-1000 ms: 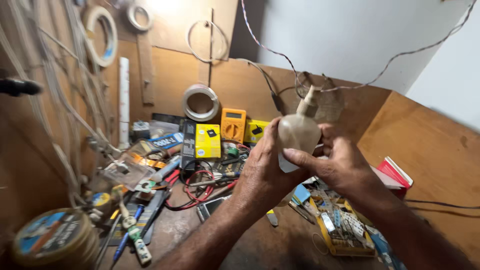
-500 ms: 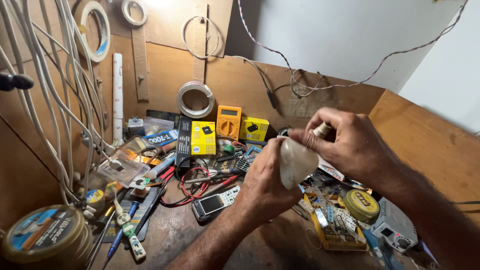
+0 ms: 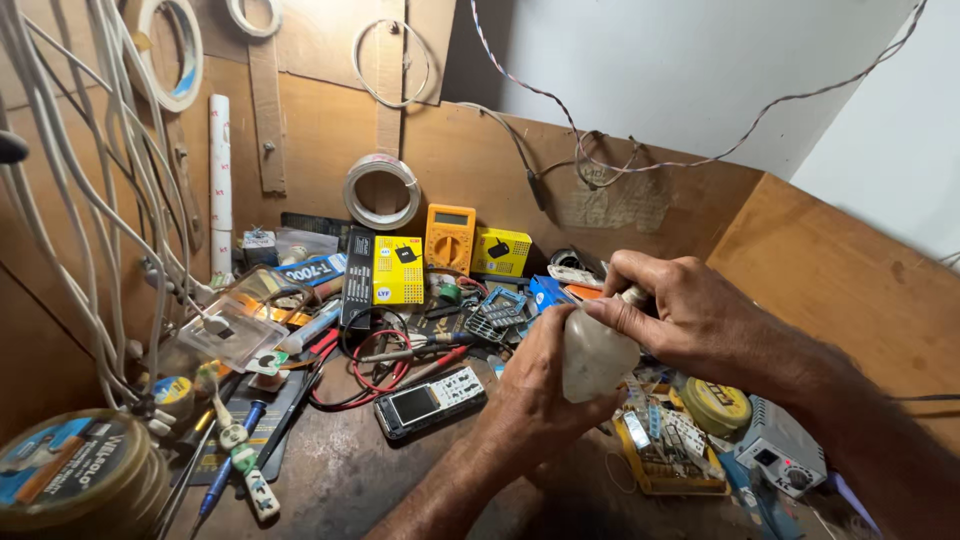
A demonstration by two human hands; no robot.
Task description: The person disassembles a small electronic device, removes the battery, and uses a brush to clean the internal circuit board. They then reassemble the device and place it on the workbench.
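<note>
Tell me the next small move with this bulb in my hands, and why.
Probably keep twisting the base with the right hand. Its fingers pinch the narrow end of the white bulb, while the left hand cups the globe, steadying it above the cluttered bench.

The right hand (image 3: pixel 690 315) covers the bulb's (image 3: pixel 592 358) cap, the left hand (image 3: pixel 545 385) hides its underside, and the tin (image 3: pixel 70 470) is cut off at the picture's corner.

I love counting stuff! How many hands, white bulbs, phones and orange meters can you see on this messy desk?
hands: 2 (left hand, right hand)
white bulb: 1
phone: 1
orange meter: 1
total: 5
</note>
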